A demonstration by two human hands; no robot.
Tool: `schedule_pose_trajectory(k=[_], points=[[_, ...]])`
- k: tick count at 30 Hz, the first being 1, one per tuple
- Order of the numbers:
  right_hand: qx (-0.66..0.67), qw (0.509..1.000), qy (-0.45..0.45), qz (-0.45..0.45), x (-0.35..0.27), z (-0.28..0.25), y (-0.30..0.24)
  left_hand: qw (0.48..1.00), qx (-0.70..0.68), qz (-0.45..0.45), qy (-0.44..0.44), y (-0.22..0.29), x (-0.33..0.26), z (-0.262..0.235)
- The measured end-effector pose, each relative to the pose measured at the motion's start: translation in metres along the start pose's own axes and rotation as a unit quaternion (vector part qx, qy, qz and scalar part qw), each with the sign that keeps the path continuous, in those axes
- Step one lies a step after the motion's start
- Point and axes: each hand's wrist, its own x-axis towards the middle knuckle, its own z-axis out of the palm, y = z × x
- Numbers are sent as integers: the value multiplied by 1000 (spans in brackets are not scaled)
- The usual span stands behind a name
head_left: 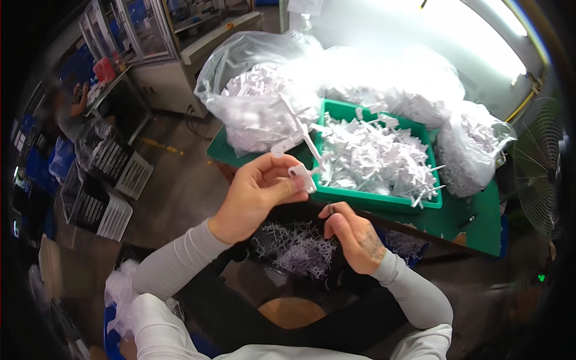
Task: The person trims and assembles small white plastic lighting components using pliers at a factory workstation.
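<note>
My left hand [259,193] is raised in front of me and pinches a white plastic moulded piece [298,157] with thin runner arms sticking up from its fingers. My right hand [354,235] is lower, fingers curled shut on the rim of a black bag [282,223] in my lap. That bag holds a pile of small white plastic bits [297,247]. Just beyond my hands stands a green bin [384,201] heaped with more white moulded pieces [375,157].
Clear plastic bags [264,96] stuffed with white parts lie on the green table [474,222] behind and right of the bin. Black and white crates [105,180] stand on the floor at left. A fan [543,174] stands at right. Another person sits far left.
</note>
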Motion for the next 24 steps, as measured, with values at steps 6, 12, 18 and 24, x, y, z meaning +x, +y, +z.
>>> schedule_pose_trajectory(k=[6, 12, 18, 24], points=[[-36, 998, 43, 0, 2, 15, -8, 996, 84, 39, -16, -20, -24, 4], [-97, 994, 37, -35, 6, 19, -11, 998, 68, -7, -15, -19, -28, 4], [-114, 993, 31, -23, 4, 22, -8, 997, 73, -21, -8, -24, -31, 1], [-109, 994, 26, -11, 9, 25, -10, 997, 66, -39, 19, -23, -33, 3]])
